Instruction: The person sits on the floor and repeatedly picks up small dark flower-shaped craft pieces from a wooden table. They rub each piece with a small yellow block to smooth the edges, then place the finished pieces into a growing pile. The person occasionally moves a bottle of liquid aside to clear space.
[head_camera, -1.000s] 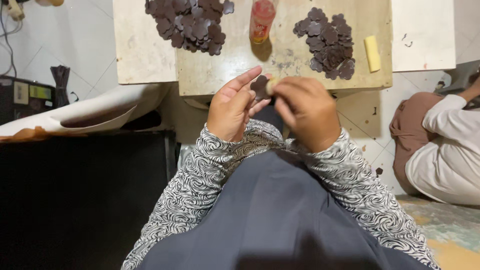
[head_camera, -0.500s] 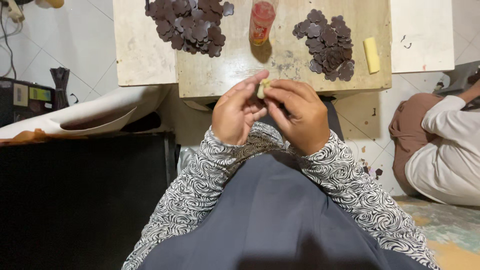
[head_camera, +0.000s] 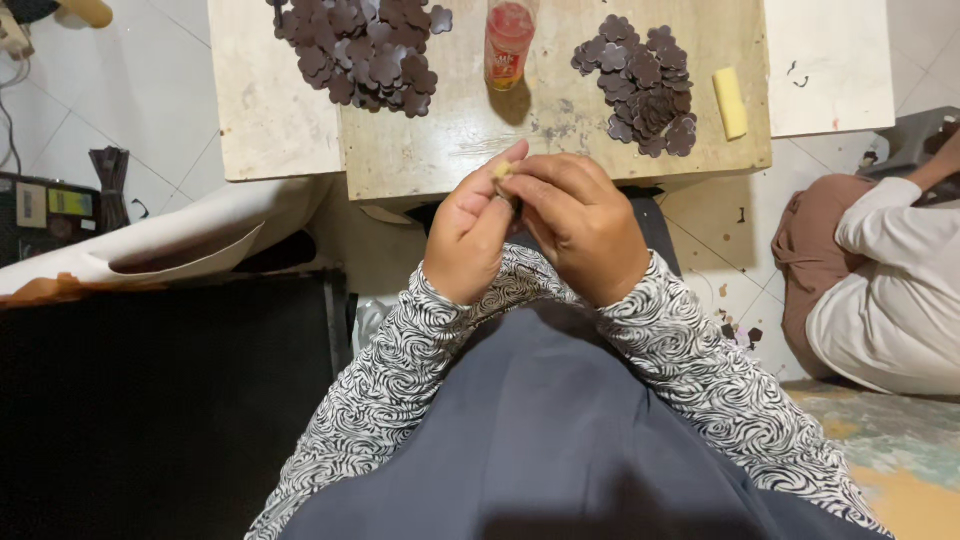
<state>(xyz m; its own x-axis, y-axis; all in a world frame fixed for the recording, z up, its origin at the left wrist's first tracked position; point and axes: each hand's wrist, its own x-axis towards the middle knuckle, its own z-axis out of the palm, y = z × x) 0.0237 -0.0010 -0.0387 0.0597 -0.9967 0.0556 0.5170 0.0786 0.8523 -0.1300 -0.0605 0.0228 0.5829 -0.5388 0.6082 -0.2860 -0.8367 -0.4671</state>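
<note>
Wooden board (head_camera: 440, 150) carries brown flower cutouts (head_camera: 645, 85) and bottle (head_camera: 508, 42); both hands (head_camera: 535, 225) pinch something small, perhaps a cutout.

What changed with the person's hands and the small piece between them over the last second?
The left hand and right hand drew closer together and closed around the small pale piece. A dark flower-shaped cutout seen between the fingers a second ago is now nearly hidden. The two heaps of dark cutouts, the red-capped bottle and the yellow block on the wooden board stayed put.
</note>
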